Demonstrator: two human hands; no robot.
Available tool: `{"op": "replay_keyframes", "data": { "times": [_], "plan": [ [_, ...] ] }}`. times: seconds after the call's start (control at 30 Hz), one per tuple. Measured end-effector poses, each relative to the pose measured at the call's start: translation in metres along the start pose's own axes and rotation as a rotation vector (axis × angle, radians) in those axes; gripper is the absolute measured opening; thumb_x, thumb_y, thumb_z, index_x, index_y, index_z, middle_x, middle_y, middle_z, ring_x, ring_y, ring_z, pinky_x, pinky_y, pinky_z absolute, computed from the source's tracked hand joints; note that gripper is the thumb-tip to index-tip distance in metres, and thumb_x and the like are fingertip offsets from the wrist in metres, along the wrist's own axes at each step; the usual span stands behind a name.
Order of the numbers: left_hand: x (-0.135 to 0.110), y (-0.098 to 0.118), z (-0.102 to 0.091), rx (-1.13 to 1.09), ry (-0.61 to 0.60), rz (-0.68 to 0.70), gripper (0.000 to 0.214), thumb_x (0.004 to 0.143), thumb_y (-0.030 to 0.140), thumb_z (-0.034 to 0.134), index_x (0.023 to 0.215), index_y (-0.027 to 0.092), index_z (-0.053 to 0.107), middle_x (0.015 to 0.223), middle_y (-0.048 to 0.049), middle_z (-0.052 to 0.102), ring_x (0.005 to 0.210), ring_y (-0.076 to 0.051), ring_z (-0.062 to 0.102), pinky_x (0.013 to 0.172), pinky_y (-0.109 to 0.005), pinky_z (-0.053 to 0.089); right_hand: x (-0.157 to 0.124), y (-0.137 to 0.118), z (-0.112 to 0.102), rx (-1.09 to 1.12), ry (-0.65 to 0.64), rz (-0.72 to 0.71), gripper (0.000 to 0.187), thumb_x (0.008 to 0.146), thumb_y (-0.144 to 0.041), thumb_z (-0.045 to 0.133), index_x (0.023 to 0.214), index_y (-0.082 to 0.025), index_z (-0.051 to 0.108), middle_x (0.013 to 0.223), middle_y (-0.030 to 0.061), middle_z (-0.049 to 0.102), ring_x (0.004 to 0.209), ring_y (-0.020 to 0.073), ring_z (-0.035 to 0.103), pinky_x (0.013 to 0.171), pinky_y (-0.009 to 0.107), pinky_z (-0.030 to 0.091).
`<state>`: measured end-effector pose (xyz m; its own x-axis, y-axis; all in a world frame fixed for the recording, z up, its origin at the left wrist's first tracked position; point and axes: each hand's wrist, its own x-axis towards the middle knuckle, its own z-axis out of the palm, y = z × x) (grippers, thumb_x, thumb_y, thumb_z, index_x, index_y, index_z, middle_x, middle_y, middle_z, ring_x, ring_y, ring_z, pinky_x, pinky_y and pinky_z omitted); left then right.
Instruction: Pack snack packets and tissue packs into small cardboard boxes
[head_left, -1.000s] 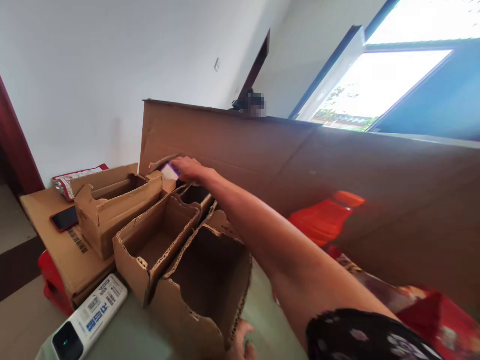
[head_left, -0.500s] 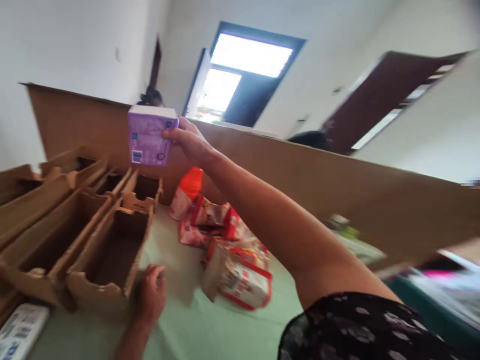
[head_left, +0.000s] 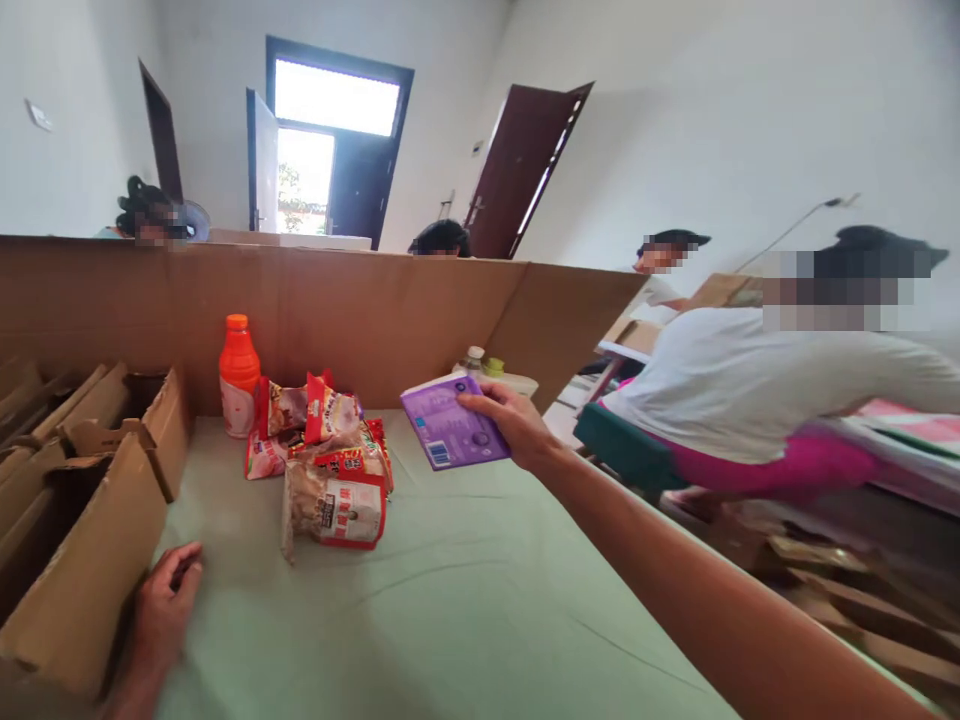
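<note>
My right hand (head_left: 517, 420) grips a flat purple pack (head_left: 450, 425) by its right side, thumb on the printed face. The pack has a barcode and is held tilted above the green-covered table. My left hand (head_left: 165, 605) rests on the table at the lower left, fingers curled in, with nothing seen in it. It lies beside a long cardboard box (head_left: 90, 570). Between the hands are red and white snack bags (head_left: 322, 415), a larger clear-and-red food bag (head_left: 349, 510) in front of them, and an orange-capped bottle (head_left: 238, 380) standing behind.
More open cardboard boxes (head_left: 112, 400) line the left side. A tall cardboard wall (head_left: 375, 300) runs along the table's back. A white-capped bottle (head_left: 472, 360) stands near it. A person in a white top (head_left: 720, 370) sits at the right; other people are beyond the wall.
The purple pack has moved in my right hand from above the boxes to the right, and lower. My view has swung right. My left hand stays by the box.
</note>
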<state>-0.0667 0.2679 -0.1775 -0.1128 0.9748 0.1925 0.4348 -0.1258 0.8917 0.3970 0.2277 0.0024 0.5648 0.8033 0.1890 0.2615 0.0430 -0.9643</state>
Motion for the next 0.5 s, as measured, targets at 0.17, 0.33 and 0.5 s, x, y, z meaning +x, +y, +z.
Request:
{"op": "replay_keyframes", "data": {
  "times": [0.17, 0.33, 0.5],
  "plan": [
    [-0.005, 0.006, -0.001, 0.039, 0.025, -0.045, 0.043, 0.063, 0.053, 0.056, 0.089, 0.022, 0.072, 0.096, -0.0089, 0.079, 0.092, -0.028, 0.073, 0.088, -0.041, 0.058, -0.018, 0.038, -0.026, -0.037, -0.001, 0.067, 0.045, 0.053, -0.051, 0.075, 0.087, -0.024, 0.062, 0.069, 0.0007, 0.065, 0.055, 0.0191, 0.060, 0.048, 0.031, 0.048],
    [-0.010, 0.014, -0.002, 0.049, 0.040, -0.086, 0.043, 0.064, 0.050, 0.057, 0.089, 0.019, 0.073, 0.095, -0.0093, 0.079, 0.092, -0.027, 0.073, 0.091, -0.040, 0.057, -0.058, 0.020, -0.011, -0.116, -0.272, -0.054, 0.045, 0.059, -0.051, 0.075, 0.096, -0.028, 0.067, 0.086, 0.0057, 0.072, 0.074, 0.0255, 0.068, 0.063, 0.037, 0.055],
    [-0.006, 0.019, -0.002, 0.023, 0.022, -0.122, 0.045, 0.065, 0.048, 0.059, 0.092, 0.015, 0.074, 0.085, -0.0086, 0.078, 0.084, -0.026, 0.074, 0.082, -0.038, 0.058, -0.081, -0.038, 0.060, 0.047, -0.513, -0.370, 0.047, 0.065, -0.045, 0.076, 0.107, -0.028, 0.064, 0.099, 0.0053, 0.071, 0.088, 0.0239, 0.066, 0.076, 0.037, 0.055]
  ]
}}
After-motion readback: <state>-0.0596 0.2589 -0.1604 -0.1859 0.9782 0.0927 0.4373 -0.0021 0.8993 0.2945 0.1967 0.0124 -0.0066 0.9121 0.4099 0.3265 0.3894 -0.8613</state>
